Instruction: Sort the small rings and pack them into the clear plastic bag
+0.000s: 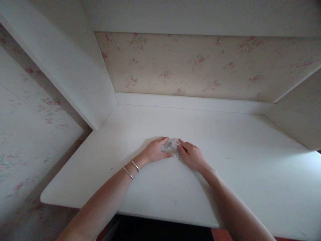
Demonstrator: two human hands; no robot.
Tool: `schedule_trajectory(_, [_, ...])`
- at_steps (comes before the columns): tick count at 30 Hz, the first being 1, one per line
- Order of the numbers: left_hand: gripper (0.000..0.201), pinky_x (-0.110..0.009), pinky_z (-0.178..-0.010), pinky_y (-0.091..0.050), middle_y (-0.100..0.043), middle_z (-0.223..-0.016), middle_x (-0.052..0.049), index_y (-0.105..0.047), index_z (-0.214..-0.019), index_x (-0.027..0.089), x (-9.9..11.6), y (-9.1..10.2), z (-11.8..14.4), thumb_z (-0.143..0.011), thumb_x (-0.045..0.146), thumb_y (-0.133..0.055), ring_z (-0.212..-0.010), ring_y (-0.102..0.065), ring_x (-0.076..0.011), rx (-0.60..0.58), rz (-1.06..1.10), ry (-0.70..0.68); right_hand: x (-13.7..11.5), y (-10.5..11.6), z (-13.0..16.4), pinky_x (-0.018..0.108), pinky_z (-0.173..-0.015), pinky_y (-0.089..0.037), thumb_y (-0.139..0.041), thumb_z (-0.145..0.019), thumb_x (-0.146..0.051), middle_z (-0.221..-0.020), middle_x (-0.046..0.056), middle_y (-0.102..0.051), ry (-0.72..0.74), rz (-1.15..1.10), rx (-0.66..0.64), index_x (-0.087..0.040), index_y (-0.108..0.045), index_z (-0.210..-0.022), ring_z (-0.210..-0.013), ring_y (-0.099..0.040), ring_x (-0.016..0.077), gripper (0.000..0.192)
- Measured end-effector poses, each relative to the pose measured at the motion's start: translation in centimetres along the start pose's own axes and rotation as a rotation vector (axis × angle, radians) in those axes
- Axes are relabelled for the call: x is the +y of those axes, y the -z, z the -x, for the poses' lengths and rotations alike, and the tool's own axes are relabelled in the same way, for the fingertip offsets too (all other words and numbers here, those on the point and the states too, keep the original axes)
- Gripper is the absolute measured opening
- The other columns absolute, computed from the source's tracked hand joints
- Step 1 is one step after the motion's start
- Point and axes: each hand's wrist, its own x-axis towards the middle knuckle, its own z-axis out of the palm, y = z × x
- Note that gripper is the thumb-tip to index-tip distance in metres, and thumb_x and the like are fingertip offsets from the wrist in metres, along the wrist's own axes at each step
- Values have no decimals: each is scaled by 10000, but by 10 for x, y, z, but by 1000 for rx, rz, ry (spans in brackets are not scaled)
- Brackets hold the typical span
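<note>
A small, clear plastic case point(171, 146) is between my hands, over the middle of the white desk point(155, 187). Through its see-through top show greyish and white shapes and a touch of yellow; what they are is too small to make out. My left hand point(155, 150) grips the case from the left, fingers along the far edge and thumb along the near edge. At the right side, my right hand point(192, 153) holds it with the index finger at the far corner and the thumb over the top. A small clear piece point(176, 156) sticks out at the near edge.
White side panels point(75, 67) and a back ledge point(190, 102) enclose the desk, with floral wallpaper point(180, 67) behind. An overhanging white board point(200, 16) spans the top. The desk's rounded front left corner point(43, 197) is near the floral wall.
</note>
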Motion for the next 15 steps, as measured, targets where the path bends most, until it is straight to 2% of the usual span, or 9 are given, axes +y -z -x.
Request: schedule_trajectory(15, [779,-362,-1062,-376,-515,-1338,-119,-479,-1309,156,-2,-3,1,-671,553,-685,-1229,-485,-246,19,-76,-30,-4,3,-1,258,-707,-410,-302,-950,-422,-971,75,-667,-5,35,-32,-209,-525,-1283,-848,-631,190,454])
